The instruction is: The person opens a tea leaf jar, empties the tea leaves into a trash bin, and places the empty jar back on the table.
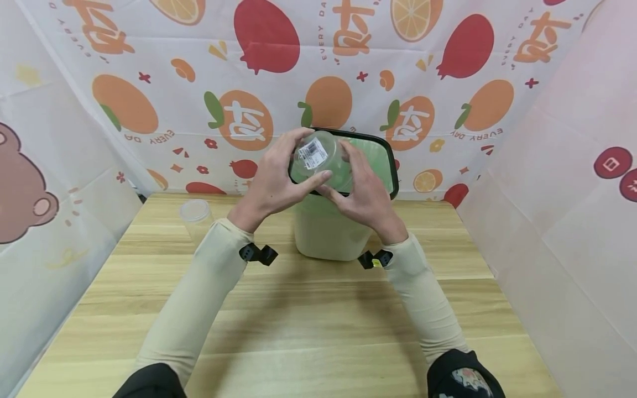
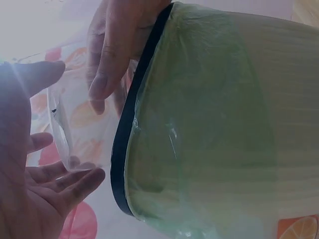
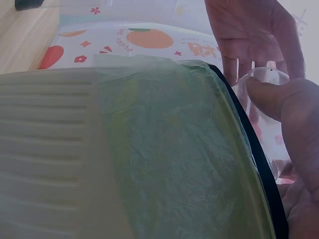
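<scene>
Both hands hold a clear plastic cup (image 1: 325,164) over the mouth of a pale trash bin (image 1: 328,237). My left hand (image 1: 273,179) grips its left side, and my right hand (image 1: 365,193) grips the right side, the thumbs nearly meeting at the front. A white barcode label (image 1: 313,153) shows on the cup. Green bag liner (image 1: 380,163) covers the bin's inside and folds down over the outside below a black rim (image 1: 395,171). From the left wrist view, the cup (image 2: 82,124) lies between the two hands, just beyond the rim (image 2: 122,144).
A second clear plastic cup (image 1: 195,213) with a whitish top stands on the wooden table (image 1: 308,320), left of the bin. Fruit-printed cloth (image 1: 199,72) hangs right behind the bin, with more cloth at both sides. Each wrist wears a small black camera (image 1: 257,254).
</scene>
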Demonstrator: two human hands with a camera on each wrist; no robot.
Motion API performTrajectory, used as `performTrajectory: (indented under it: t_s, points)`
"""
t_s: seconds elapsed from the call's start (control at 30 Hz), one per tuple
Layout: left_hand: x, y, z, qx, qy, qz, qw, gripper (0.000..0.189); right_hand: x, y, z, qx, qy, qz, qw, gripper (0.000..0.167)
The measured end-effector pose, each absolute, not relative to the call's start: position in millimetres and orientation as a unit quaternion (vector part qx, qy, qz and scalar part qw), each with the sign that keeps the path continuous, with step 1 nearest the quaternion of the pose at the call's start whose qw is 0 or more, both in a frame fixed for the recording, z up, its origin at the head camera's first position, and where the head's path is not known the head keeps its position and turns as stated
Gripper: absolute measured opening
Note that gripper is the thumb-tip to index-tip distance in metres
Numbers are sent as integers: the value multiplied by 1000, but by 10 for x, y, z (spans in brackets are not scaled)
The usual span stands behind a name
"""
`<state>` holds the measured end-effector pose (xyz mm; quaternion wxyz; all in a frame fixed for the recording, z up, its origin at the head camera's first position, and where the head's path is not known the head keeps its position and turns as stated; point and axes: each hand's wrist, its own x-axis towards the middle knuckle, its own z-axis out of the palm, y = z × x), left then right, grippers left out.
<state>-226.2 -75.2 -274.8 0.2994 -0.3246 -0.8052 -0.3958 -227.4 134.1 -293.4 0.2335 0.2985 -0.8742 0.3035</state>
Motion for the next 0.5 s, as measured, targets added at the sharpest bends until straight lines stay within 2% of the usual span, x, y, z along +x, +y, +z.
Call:
performTrajectory:
  t_s: [0.23, 0.5]
  points:
    - [-2297, -736, -2726, -313, -806, -401, 302, 71, -2302, 1384, -2860, 336, -855, 338, 204, 93]
    - [-2345, -717, -2685, -307, -803, -404, 312, 67, -2278, 1451, -2816, 334, -859, 343, 181, 96]
